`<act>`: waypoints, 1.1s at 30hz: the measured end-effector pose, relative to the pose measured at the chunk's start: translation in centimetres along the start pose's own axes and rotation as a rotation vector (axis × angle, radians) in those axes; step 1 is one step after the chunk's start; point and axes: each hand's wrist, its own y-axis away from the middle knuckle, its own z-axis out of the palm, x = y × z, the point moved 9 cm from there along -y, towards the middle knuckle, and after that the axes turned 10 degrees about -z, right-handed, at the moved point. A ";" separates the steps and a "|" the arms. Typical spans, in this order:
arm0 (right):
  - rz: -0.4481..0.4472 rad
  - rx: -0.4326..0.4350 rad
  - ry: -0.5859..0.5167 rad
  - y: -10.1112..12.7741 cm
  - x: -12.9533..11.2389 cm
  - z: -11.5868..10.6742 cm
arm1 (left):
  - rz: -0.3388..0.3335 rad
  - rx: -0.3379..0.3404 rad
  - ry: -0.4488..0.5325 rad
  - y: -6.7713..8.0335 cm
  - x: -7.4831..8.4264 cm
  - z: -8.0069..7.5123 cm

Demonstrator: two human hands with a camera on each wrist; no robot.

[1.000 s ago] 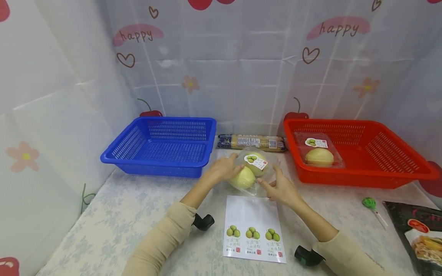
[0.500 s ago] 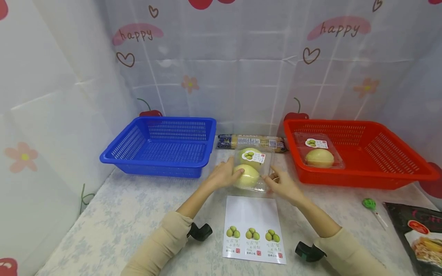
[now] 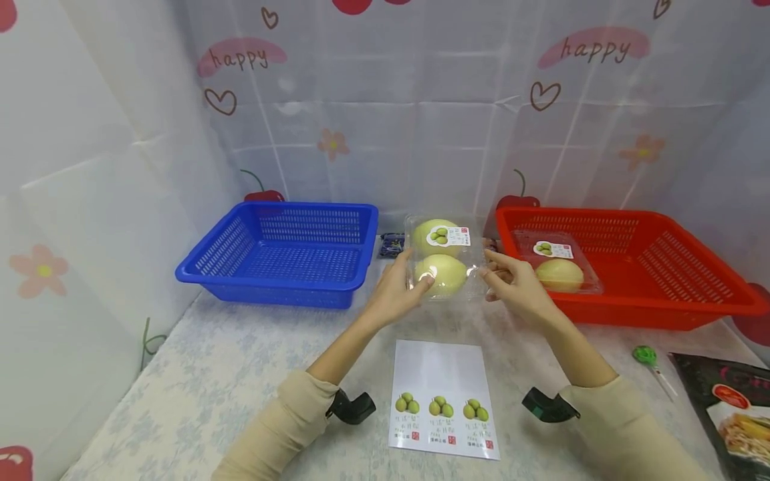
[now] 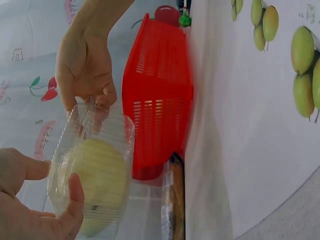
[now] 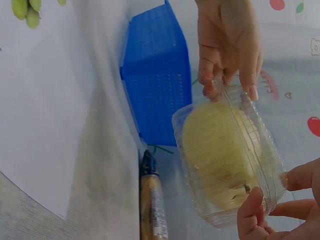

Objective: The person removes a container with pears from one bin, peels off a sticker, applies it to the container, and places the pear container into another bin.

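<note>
A clear plastic clamshell box with two round pale yellow fruits, melon-like, is held up above the table in the head view. A white sticker with a green fruit picture lies on its lid. My left hand grips the left edge, thumb on the lid. My right hand pinches the right edge. In the left wrist view, the box hangs between both hands, its rim showing. Below lies a white sheet printed with several similar fruit labels.
To the left stands a blue basket. A red basket at right holds another labelled fruit box. A noodle packet lies behind, mostly hidden in the head view. A green lollipop and black food bag lie at right.
The box was near the table, turned straighter, and then lifted up by both hands. My right hand has risen and moved slightly right. The sheet and baskets have stayed put.
</note>
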 end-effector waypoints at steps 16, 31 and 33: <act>0.138 0.144 -0.021 0.3 1.3 -6.4 | 0.155 0.192 0.208 -2.0 4.8 2.2; 0.139 0.382 -0.277 2.3 3.4 -12.8 | 0.266 0.254 0.218 -3.6 9.3 6.5; 0.173 0.406 -0.252 2.6 3.8 -13.4 | 0.275 0.251 0.245 -3.8 9.5 7.1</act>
